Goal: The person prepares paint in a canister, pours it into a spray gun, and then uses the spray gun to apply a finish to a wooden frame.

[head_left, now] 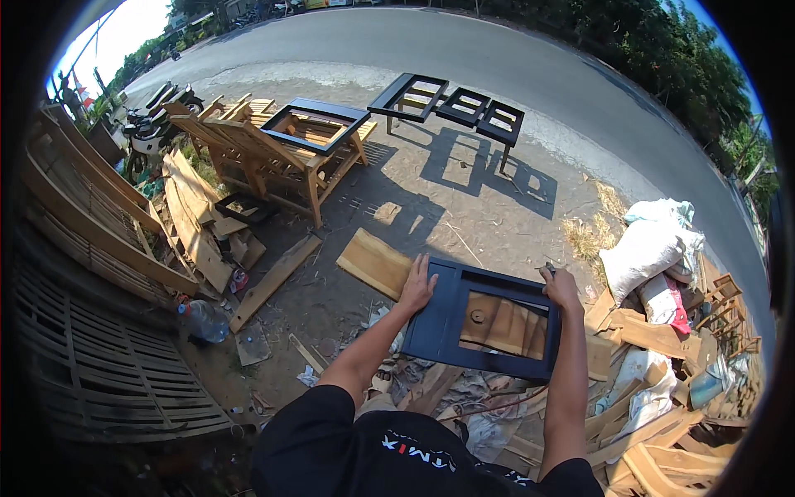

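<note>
A dark blue-black painted wooden frame (443,319) lies before me, with a rectangular opening and a wider solid panel at its left end. Under it runs a bare wooden board (373,263), which sticks out at the left and shows through the opening. My left hand (419,286) rests on the frame's left edge, fingers stretched out. Over at the frame's far right corner, my right hand (562,288) has its fingers closed; a small dark piece pokes out from them, too small to name.
Dark frames (418,95) lie across a stand near the road. Another frame (319,124) sits on wooden chairs (240,137). Offcuts (654,335) and white sacks (646,253) pile up at right. At left are a slatted panel (108,340), a water bottle (203,321) and a motorbike (153,124).
</note>
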Motion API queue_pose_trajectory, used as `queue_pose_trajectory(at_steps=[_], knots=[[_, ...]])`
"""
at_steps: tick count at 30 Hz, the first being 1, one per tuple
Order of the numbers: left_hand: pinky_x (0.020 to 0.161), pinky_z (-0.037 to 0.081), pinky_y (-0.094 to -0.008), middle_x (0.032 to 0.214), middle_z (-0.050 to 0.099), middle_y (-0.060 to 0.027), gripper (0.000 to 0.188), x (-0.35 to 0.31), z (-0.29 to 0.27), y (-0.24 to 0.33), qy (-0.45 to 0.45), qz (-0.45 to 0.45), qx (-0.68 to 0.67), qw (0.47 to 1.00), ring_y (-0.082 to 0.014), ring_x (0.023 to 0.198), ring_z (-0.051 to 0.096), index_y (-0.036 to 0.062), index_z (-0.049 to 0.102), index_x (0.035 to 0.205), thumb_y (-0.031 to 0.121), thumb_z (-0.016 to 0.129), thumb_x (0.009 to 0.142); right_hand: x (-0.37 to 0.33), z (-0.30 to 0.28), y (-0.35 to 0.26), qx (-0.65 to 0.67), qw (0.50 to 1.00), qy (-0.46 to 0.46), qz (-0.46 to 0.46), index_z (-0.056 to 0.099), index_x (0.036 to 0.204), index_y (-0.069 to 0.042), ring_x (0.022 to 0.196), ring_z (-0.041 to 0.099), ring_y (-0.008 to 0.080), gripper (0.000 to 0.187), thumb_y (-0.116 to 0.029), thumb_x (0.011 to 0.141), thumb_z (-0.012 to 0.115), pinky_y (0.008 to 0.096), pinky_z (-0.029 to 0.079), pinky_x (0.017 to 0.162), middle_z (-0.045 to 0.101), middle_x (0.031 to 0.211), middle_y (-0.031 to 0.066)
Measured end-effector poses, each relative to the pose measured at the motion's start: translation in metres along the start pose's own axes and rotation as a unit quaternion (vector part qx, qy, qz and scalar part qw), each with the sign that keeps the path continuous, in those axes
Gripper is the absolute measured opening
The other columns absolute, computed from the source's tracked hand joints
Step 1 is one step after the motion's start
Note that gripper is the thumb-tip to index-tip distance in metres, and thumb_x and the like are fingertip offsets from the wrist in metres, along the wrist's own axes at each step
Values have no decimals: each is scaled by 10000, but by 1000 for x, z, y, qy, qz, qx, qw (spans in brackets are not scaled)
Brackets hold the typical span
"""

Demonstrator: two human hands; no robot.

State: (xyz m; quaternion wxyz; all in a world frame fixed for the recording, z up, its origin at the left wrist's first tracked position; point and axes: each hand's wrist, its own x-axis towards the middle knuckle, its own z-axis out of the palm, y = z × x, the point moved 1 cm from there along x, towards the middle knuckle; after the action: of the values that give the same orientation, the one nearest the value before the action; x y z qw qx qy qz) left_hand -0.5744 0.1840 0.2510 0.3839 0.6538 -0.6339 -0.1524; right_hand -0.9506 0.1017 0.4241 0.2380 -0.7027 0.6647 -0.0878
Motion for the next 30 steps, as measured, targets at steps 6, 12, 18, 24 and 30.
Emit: queue_pose_trajectory(at_steps=[6, 12, 18, 24, 30], knots=[[1096, 431, -514, 1298, 661, -206, 490, 78, 31, 18, -292, 56, 230, 927, -391, 1207, 625, 43, 651, 1202, 470, 456, 1062, 12, 58, -86, 143, 981, -108, -67, 709, 797, 30, 671, 710, 272, 609, -531, 1006, 595, 408, 548, 711, 697, 665, 149], [871, 529, -561, 1050, 717, -245, 465, 96, 113, 81, -261, 157, 126, 944, -453, 992, 685, 29, 657, 1075, 452, 464, 1061, -25, -43, 74, -17, 982, 117, 147, 722, 994, 73, 1020, 692, 466, 575, -464, 1043, 522, 550, 549, 863, 719, 1036, 312], [956, 516, -538, 1238, 664, -257, 568, 102, 211, 177, -292, 243, 91, 921, -457, 1135, 643, 20, 593, 1321, 506, 484, 1050, -119, -68, 191, -50, 977, 178, 110, 666, 784, 67, 702, 698, 378, 634, -505, 1034, 558, 504, 527, 673, 670, 669, 209], [1211, 280, -578, 1611, 341, -283, 735, 9, 257, 221, -268, 385, 116, 876, -446, 1494, 335, 44, 367, 1566, 543, 495, 1041, -247, -28, 243, 66, 981, 124, 130, 664, 836, 63, 725, 698, 412, 577, -467, 1039, 560, 498, 534, 701, 669, 700, 256], [1253, 230, -517, 1640, 300, -277, 701, -115, 243, 244, -418, 313, -10, 853, -454, 1531, 260, -52, 357, 1551, 448, 473, 1074, -307, 1, 259, 274, 945, 76, 164, 693, 828, 27, 614, 680, 286, 559, -488, 1021, 593, 399, 520, 643, 640, 606, 152]])
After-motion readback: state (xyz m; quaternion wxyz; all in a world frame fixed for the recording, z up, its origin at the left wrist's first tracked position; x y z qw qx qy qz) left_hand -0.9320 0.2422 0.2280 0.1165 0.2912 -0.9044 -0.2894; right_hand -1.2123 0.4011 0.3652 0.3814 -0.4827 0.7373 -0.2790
